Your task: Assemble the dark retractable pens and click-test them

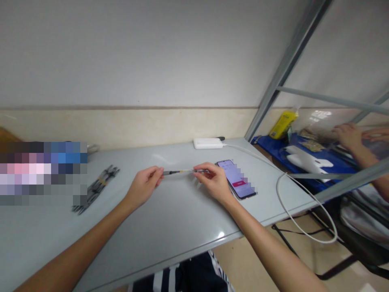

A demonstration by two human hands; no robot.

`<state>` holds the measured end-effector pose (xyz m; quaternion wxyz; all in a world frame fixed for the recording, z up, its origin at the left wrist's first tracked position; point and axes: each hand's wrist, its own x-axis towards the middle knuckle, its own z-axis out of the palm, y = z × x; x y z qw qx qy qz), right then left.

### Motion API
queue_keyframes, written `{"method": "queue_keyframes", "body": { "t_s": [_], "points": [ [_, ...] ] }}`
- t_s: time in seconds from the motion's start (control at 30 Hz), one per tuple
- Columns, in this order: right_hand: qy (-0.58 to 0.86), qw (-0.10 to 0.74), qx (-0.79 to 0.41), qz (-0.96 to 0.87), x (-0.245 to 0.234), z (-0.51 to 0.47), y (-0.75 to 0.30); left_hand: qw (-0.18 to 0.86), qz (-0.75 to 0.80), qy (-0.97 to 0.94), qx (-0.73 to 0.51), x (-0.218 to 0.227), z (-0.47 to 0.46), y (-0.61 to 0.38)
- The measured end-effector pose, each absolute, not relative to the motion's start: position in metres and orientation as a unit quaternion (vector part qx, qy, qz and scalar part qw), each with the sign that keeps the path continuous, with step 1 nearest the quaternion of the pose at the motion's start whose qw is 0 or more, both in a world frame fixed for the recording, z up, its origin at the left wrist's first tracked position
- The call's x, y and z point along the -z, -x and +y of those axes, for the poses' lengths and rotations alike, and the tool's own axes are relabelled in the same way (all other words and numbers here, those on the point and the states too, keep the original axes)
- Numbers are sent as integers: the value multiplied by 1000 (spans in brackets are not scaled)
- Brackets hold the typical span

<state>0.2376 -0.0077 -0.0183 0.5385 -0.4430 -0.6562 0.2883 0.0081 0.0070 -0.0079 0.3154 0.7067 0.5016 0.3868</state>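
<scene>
Above the middle of the table, a slim pen (180,172) is stretched level between my two hands. Its left part is dark and its right part looks clear or silvery, with a small yellowish patch between. My left hand (146,183) pinches the dark end between thumb and fingers. At the other end, my right hand (213,179) is closed on the lighter part with its fingertips, hiding some of it. A bunch of dark pens (99,187) lies on the table to the left of my left hand. Just beyond my right hand rests a phone (234,176) with its screen lit.
A white power adapter (208,143) sits near the wall, its white cable (281,173) looping over the right edge of the grey table (170,227). A metal frame post (273,95) rises at right. Beyond it, another person's hands work over a blue table (266,150) with a yellow packet (283,123).
</scene>
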Motion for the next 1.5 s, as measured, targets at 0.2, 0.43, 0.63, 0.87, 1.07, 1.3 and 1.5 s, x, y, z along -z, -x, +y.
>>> {"method": "queue_keyframes", "body": {
  "t_s": [0.2, 0.43, 0.63, 0.87, 1.07, 1.3, 1.5],
  "points": [
    [466, 556, -319, -610, 16, -8, -238, 309, 500, -705, -396, 8, 9, -6],
    [478, 597, -319, -560, 16, -2, -243, 318, 509, -692, -402, 10, 12, -3],
    [475, 607, -353, -530, 15, 0, -244, 324, 513, -685, -403, 11, 13, -2],
    [478, 597, -345, -544, 14, -2, -243, 320, 513, -682, -412, 10, 13, -3],
    [478, 596, -360, -535, 14, -3, -243, 324, 508, -683, -412, 11, 13, -2],
    [430, 624, -486, -435, 13, 0, -244, 325, 506, -674, -429, 15, 17, -1],
    [373, 608, -626, -315, 7, 0, -250, 336, 504, -653, -455, 21, 20, 1]
  ]
}}
